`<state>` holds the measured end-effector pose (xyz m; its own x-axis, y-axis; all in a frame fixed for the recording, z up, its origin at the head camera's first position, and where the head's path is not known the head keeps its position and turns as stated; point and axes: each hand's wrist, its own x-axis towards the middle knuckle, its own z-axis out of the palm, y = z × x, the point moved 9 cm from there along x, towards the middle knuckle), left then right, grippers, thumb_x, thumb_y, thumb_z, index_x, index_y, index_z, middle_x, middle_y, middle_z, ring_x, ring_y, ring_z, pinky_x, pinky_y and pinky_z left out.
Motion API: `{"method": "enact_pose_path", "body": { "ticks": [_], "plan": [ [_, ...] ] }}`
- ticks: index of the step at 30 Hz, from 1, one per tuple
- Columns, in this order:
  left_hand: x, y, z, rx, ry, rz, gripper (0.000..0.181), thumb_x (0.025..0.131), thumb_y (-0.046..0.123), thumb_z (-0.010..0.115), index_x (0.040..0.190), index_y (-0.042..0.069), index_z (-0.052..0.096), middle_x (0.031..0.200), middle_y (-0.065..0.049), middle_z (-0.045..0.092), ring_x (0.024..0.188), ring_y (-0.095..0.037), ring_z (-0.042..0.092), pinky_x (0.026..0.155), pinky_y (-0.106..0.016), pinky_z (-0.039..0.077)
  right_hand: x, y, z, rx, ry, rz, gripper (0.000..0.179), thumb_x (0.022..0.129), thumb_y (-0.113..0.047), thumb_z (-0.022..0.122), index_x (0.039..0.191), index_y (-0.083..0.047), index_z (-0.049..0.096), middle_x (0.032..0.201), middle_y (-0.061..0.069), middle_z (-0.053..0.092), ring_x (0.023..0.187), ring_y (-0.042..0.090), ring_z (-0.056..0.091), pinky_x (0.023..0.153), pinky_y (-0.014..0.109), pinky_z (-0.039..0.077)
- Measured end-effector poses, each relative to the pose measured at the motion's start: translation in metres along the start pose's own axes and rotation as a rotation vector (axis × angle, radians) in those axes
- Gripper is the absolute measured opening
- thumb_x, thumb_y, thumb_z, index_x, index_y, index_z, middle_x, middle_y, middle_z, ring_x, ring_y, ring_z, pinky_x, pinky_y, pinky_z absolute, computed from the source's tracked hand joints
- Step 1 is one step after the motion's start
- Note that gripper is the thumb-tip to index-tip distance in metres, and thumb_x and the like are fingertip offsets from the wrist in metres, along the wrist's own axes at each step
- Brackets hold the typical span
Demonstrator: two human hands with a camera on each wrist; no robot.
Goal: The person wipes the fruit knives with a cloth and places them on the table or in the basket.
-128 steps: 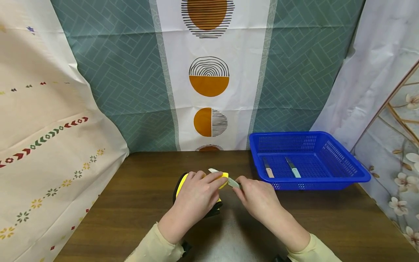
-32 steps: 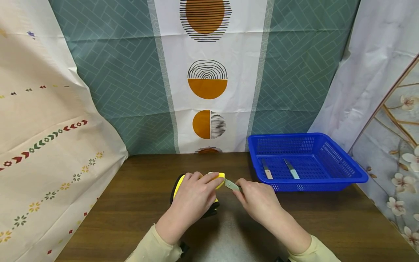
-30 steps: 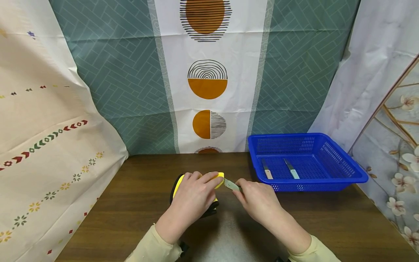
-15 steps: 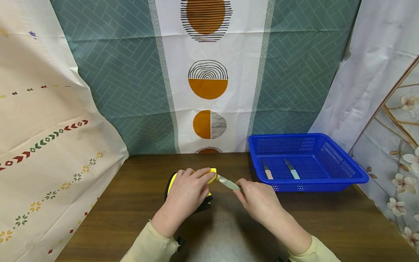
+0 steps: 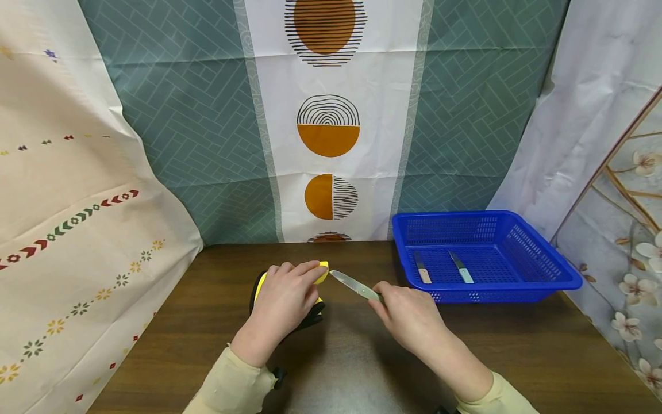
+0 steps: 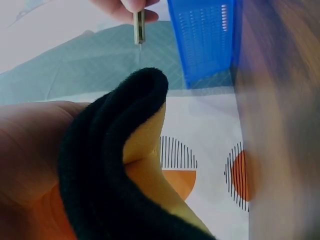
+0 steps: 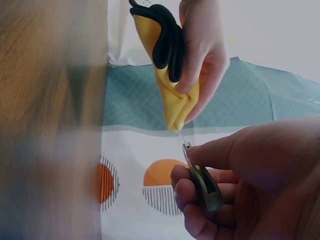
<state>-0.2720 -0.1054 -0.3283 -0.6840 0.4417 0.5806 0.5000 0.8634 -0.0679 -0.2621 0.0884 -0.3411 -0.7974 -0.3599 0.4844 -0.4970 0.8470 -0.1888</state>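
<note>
My left hand (image 5: 284, 296) grips a folded yellow cloth (image 5: 322, 273) with thick black edging, bunched over the middle of the table. A pale green folding knife (image 5: 357, 286) is in my right hand (image 5: 414, 315), its fingers curled round the handle. The blade is out and points left, its tip right beside the cloth's yellow end. In the right wrist view, the slotted handle (image 7: 206, 190) shows between thumb and fingers, below the hanging cloth (image 7: 172, 102). The left wrist view is largely filled by the cloth's black edging (image 6: 107, 165), with the knife handle (image 6: 139, 27) beyond it.
A blue plastic basket (image 5: 517, 284) stands at the back right of the brown wooden table (image 5: 170, 345). In it lie a knife with a pink handle (image 5: 424, 275) and one with a light blue handle (image 5: 465, 275). Patterned curtains (image 5: 207, 144) hang behind and at both sides.
My left hand has moved left with the cloth, drawing it along and off the blade. The blade, earlier mostly covered by the cloth, now shows along its length. My right hand has stayed almost still.
</note>
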Motion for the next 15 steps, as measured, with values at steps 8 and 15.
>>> {"method": "enact_pose_path", "body": {
  "ticks": [8, 15],
  "plan": [
    [0.001, 0.003, -0.004, -0.026, 0.006, -0.001, 0.04, 0.094, 0.01, 0.081, 0.133, 0.02, 0.081, 0.135, -0.003, 0.077, 0.089, -0.031, 0.067, 0.073, -0.041, 0.045, 0.001, 0.002, 0.001, 0.006, -0.009, 0.007, 0.017, 0.099, -0.025, 0.085, 0.098, -0.014, 0.072, 0.066, -0.006, 0.06, 0.054, 0.015, 0.055, 0.047, 0.04, 0.044],
    [0.002, 0.03, -0.013, -0.041, 0.065, 0.081, 0.04, 0.091, 0.009, 0.084, 0.129, 0.02, 0.082, 0.134, -0.001, 0.077, 0.087, -0.029, 0.068, 0.074, -0.042, 0.048, 0.001, 0.002, 0.001, 0.008, -0.012, 0.007, 0.016, 0.098, -0.025, 0.085, 0.097, -0.014, 0.073, 0.066, -0.006, 0.061, 0.054, 0.015, 0.055, 0.047, 0.04, 0.044]
  ]
}}
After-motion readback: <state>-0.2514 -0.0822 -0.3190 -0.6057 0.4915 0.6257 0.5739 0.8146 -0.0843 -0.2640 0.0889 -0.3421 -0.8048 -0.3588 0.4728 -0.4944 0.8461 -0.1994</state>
